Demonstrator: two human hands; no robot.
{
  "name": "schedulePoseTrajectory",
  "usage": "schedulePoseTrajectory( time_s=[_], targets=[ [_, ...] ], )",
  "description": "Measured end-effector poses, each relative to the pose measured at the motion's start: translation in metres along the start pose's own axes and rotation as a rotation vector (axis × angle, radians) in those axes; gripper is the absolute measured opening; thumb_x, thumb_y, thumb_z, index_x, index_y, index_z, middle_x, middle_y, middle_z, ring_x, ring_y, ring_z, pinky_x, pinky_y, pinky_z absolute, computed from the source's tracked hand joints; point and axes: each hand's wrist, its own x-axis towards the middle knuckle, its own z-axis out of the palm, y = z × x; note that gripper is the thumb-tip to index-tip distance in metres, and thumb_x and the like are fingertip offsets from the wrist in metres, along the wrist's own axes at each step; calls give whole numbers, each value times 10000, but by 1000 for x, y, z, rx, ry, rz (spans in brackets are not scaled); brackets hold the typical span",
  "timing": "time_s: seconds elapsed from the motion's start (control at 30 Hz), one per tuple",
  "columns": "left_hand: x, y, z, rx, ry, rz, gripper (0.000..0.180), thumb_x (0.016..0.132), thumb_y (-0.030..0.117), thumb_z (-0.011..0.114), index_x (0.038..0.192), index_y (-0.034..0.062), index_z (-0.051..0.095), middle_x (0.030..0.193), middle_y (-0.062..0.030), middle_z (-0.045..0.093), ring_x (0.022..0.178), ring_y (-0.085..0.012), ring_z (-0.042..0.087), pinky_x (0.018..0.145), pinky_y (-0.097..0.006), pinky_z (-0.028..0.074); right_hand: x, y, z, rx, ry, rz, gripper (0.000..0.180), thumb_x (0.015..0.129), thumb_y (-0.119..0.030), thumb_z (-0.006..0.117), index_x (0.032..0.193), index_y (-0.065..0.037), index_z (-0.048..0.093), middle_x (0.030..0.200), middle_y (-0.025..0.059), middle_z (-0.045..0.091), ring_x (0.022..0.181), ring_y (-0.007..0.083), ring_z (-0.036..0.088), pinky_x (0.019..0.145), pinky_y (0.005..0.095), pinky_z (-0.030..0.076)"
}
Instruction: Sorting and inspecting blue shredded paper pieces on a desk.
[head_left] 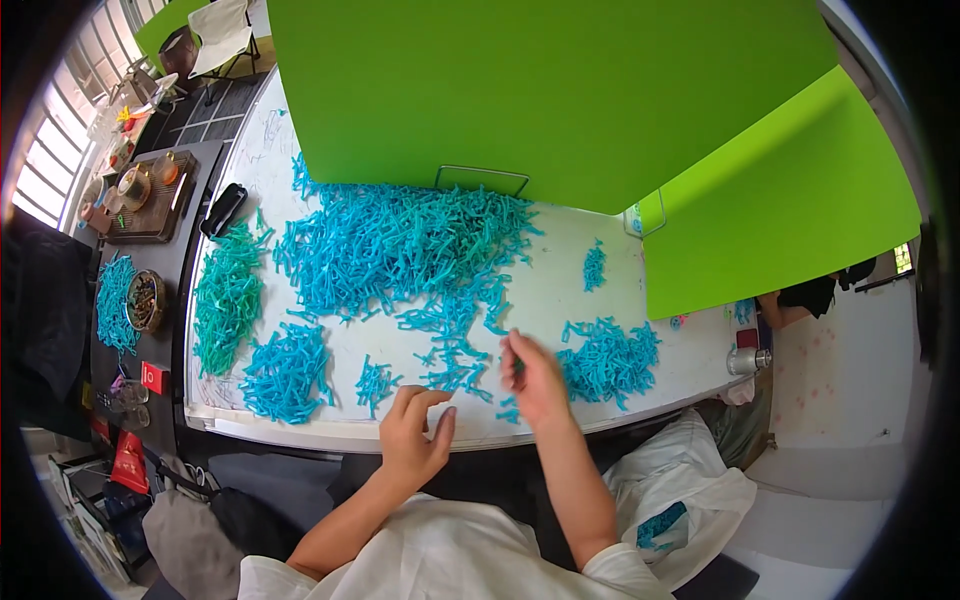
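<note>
Both hands rest at the near edge of the white surface, forearms coming up from a white shirt at the bottom of the view. Left hand lies at the very rim with fingers loosely curled inward and thumb out; whether anything sits inside the curl cannot be told. Right hand, just beside it and slightly farther in, has its fingertips pinched together on what looks like a single small blue piece, though the piece itself is too small to make out clearly. Directly beyond the right hand's fingers trails a thin scatter of blue pieces, leading up into the large blue pile spread across the middle of the surface. To the right of the right hand sits a smaller blue heap, and farther beyond it a tiny blue cluster. To the left of the left hand lie a small blue clump, then a bigger blue heap, and beyond that a teal-green pile. Green boards stand upright at the far side of the surface.
</note>
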Motion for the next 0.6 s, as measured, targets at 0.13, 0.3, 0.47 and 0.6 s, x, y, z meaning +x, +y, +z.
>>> schedulePoseTrajectory(
  time_s=[0.13,0.3,0.47,0.6],
  targets=[
    [-9,-21,5,-30,-25,-16,208,806,-40,726,980,66,681,901,-88,622,540,-178,527,491,-302,430,65,-33,-7,-628,221,-634,230,868,-222,779,983,-23,760,648,-29,564,542,100,503,514,272,399],
    [-15,-30,10,-104,0,3,196,820,-94,680,953,50,672,889,-69,606,503,-108,466,462,-263,358,94,-51,15,-1266,215,-727,184,815,-185,782,970,-86,782,596,45,573,549,160,562,552,335,449],
    [-15,-32,8,-121,-2,-7,201,816,-110,666,944,45,677,891,-71,606,507,-110,473,466,-258,371,85,-45,4,-1271,197,-577,152,797,-196,784,887,-76,762,651,74,642,598,202,623,582,352,481],
    [-14,-32,9,-120,-17,10,207,808,-120,658,934,43,679,895,-72,607,508,-111,477,468,-260,376,82,-43,-15,-1032,151,-489,129,774,-176,773,842,-68,756,657,59,662,607,169,629,581,325,479]
  ],
)
